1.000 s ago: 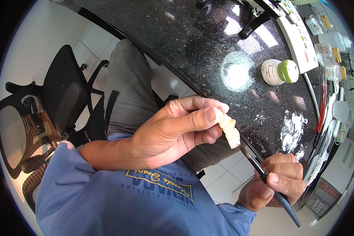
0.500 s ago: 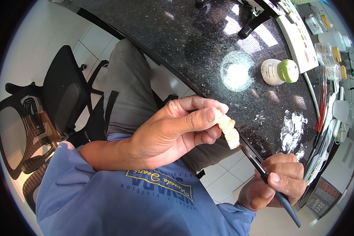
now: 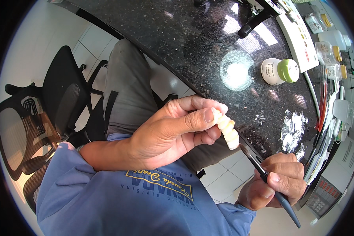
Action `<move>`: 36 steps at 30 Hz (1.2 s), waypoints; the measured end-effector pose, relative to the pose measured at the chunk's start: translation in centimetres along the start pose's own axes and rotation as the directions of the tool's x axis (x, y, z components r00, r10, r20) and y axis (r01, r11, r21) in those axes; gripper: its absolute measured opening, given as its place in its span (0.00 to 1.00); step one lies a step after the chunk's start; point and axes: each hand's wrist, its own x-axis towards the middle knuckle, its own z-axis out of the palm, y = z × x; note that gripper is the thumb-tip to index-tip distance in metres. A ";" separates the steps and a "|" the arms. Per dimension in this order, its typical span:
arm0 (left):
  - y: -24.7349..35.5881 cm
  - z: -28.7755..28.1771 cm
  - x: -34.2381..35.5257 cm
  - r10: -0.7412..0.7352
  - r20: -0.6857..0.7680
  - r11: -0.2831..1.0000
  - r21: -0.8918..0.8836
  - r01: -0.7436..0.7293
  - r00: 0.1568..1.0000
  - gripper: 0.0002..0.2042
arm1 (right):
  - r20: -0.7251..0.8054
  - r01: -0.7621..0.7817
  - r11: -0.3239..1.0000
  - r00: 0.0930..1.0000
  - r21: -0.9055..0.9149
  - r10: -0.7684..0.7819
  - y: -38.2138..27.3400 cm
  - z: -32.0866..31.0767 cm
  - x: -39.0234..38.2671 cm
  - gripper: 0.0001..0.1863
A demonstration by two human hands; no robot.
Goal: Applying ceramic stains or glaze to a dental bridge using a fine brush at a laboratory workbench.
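Between thumb and fingers, my left hand point(image 3: 181, 128) pinches one end of a curved row of cream-white false teeth, a dental bridge point(image 3: 227, 130). Its other end sticks out toward the lower right. My right hand point(image 3: 277, 181) grips a slim brush point(image 3: 285, 208) with a dark grey-blue handle and a black and metal neck. The brush's dark tip lies close beside the free end of the bridge; whether they touch I cannot tell. My left fingers hide part of the bridge.
On the black speckled counter point(image 3: 177, 43) stand a round glass dish point(image 3: 236, 70) and a white jar with a green lid point(image 3: 279, 71). White paste point(image 3: 294, 131) is smeared nearby. Yellow-lidded jars point(image 3: 325, 53) and a grey device with a red display point(image 3: 328, 188) line the right. Black office chairs point(image 3: 59, 98) stand left.
Almost nothing differs. Both hands keep their places, and the bridge appears very slightly turned in the left fingers.
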 end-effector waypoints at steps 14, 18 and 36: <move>0.0 0.1 0.0 0.007 -0.004 1.000 0.003 -0.007 1.000 0.10 | -0.019 -0.005 1.000 1.000 -0.016 0.005 -0.1 0.2 0.0 0.13; 0.0 0.1 0.0 0.004 -0.007 1.000 0.015 -0.004 1.000 0.09 | -0.027 0.007 1.000 1.000 -0.009 -0.007 0.0 0.3 -0.1 0.13; 0.0 0.2 0.0 0.009 -0.005 1.000 0.007 -0.009 1.000 0.10 | -0.029 0.024 1.000 0.999 0.018 -0.023 0.1 0.2 -0.1 0.13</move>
